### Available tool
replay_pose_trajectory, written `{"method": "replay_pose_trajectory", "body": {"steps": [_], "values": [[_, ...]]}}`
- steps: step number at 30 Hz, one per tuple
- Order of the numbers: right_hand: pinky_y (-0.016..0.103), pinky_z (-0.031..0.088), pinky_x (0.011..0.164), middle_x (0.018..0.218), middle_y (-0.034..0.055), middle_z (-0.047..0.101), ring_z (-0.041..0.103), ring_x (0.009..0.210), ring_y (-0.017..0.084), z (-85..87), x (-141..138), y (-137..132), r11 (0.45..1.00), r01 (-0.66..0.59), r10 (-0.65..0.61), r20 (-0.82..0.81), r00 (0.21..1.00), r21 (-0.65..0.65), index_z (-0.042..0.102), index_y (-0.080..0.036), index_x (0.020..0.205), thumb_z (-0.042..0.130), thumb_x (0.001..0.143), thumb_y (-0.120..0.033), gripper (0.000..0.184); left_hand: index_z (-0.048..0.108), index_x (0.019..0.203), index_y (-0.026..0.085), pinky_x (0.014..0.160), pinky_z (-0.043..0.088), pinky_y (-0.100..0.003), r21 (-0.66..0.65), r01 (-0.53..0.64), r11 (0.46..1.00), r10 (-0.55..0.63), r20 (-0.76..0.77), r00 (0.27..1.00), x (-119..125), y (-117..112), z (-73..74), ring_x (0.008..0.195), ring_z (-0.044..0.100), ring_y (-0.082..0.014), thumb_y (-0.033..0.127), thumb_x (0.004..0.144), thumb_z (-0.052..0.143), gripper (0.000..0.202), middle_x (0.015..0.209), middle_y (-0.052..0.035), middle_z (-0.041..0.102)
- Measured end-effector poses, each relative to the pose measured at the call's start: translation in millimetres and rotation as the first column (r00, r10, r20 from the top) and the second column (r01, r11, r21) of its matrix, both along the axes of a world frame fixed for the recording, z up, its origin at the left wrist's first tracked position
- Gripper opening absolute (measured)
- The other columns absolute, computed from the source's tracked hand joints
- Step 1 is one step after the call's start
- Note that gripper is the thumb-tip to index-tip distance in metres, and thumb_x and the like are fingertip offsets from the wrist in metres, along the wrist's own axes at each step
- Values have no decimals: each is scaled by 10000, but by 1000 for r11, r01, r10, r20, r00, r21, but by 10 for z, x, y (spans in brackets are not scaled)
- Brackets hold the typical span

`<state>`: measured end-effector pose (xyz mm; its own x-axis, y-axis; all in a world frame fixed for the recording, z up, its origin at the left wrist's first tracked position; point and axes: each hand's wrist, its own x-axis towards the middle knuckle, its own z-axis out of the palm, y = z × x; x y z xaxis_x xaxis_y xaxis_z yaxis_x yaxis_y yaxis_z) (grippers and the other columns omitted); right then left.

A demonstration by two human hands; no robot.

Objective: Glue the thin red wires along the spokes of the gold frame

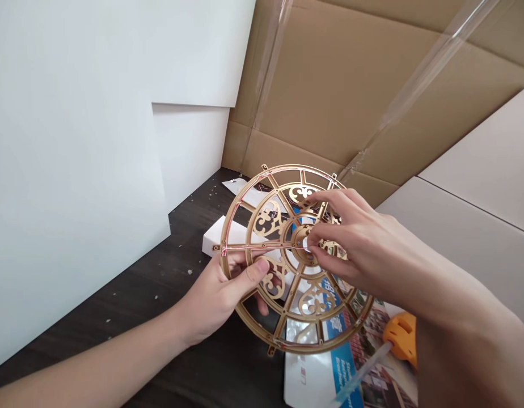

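A round gold openwork wheel frame point(291, 292) with spokes, rings and scroll ornaments is held up in front of me. Thin red and white wires point(262, 246) run along its rim and one spoke toward the hub. My left hand point(232, 289) grips the frame at its left side, thumb on the near face, fingers behind. At the hub, my right hand point(351, 238) pinches a small white piece point(305, 243) between thumb and finger; its exact kind cannot be made out. The other right fingers rest near the upper ornaments.
Behind the frame lie a white box point(213, 235) and a printed brochure point(313, 374) on the dark floor point(160, 317). An orange glue gun point(400, 337) with a clear glue stick is at lower right. White panels point(96, 113) and cardboard point(338, 79) stand around.
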<state>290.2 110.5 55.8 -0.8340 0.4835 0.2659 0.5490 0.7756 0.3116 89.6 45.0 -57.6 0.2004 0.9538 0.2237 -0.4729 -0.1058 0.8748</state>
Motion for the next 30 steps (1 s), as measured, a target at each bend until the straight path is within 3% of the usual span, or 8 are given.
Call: {"method": "replay_pose_trajectory", "body": {"steps": [8,12,16,21,23,25,27,30], "values": [[416,554,666,1386,108,542,554,1199,317,-25,49,71,998,6,-7,-12,1000,-56,660,-193,777,462,1007,-257,310,792,1022,166,539,575,-179,-38,-11,999,11,2,1000,4,-10,-16,663,629,-112,359,964,664,238,825,-58,699],[495,574,851,1388,95,563,552,1239,293,-33,69,103,994,-8,1,-60,998,-111,640,-194,821,438,1025,-293,303,787,1084,171,516,563,-177,-44,-28,999,28,5,1000,-4,17,-25,652,609,-113,362,954,677,256,809,-57,694],[506,552,918,1379,122,575,563,1243,293,-22,45,105,989,-26,8,-120,993,-148,593,-189,832,393,1042,-302,311,775,1156,183,518,565,-190,-63,-49,997,49,-2,999,-17,35,-28,667,615,-121,374,948,684,297,831,-59,695],[412,536,786,1226,88,664,659,1044,253,71,79,119,998,-54,51,-185,982,-12,582,-199,804,401,1054,-311,328,771,1172,191,515,566,-199,-63,-50,997,50,-2,999,-41,38,-17,686,629,-134,380,942,692,308,842,-63,700],[370,509,714,1134,53,698,682,914,216,127,115,101,997,-35,50,-246,968,63,632,-220,990,421,1036,-258,219,776,1151,189,519,567,-201,-72,-62,995,63,16,998,-52,43,-12,692,626,-133,376,928,711,298,847,-62,698],[356,483,673,1011,17,718,681,820,204,177,141,59,992,18,21,-316,949,121,624,-257,1148,416,996,-177,270,779,1130,187,526,575,-209,-87,-77,993,81,38,996,-59,52,-12,700,620,-133,373,913,730,289,850,-60,696],[352,462,646,878,-3,713,671,742,198,208,149,7,982,72,-1,-377,926,172,640,-273,1112,398,962,-128,320,779,1117,191,529,581,-217,-97,-93,991,99,63,993,-62,61,-11,704,617,-136,371,901,746,283,850,-57,701],[352,440,605,842,3,706,649,667,187,213,138,-39,972,112,-18,-411,911,206,649,-250,1032,472,988,-240,182,784,1075,180,533,577,-220,-106,-96,990,105,85,991,-60,65,-4,672,623,-130,379,892,756,272,850,-62,727]]}}
